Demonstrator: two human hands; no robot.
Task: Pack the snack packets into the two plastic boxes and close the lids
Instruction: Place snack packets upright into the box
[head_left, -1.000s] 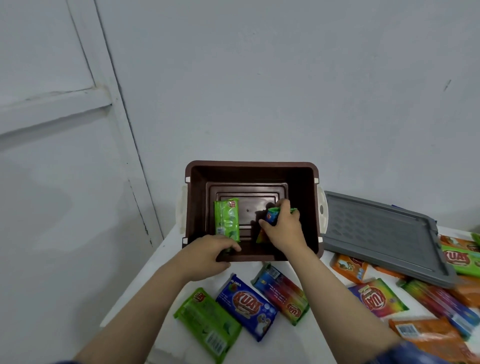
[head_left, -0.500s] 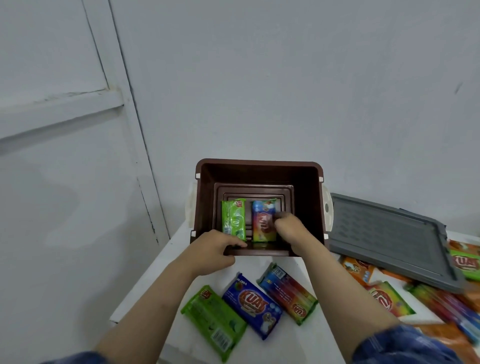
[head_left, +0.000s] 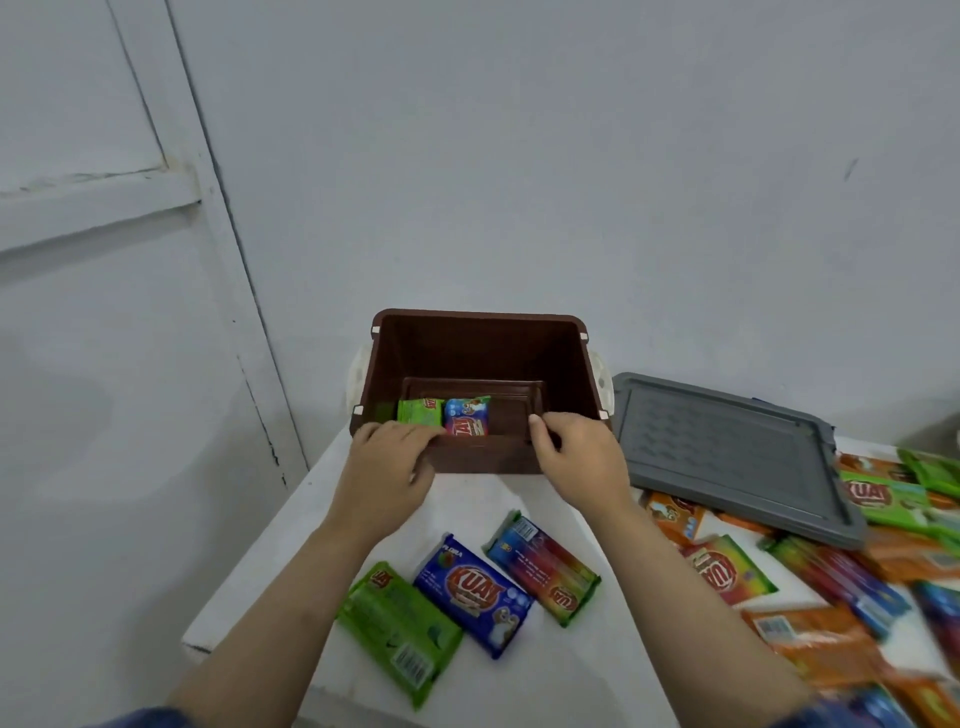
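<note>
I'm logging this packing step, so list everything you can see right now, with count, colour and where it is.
Brown plastic box: one, open, far end of the table.
Green snack packet in the box: one, on the box floor, left.
Blue snack packet in the box: one, beside the green one.
Grey plastic lid: one, lying right of the box, over some packets.
Three loose packets: green, blue, multicoloured, side by side on the table in front of the box.
Pile of packets: orange, green, multicoloured; too jumbled to count; right side.
White table: one.
Grey wall: behind.
Left hand: at the box's near rim.
Right hand: at the near rim, fingers curled.
</note>
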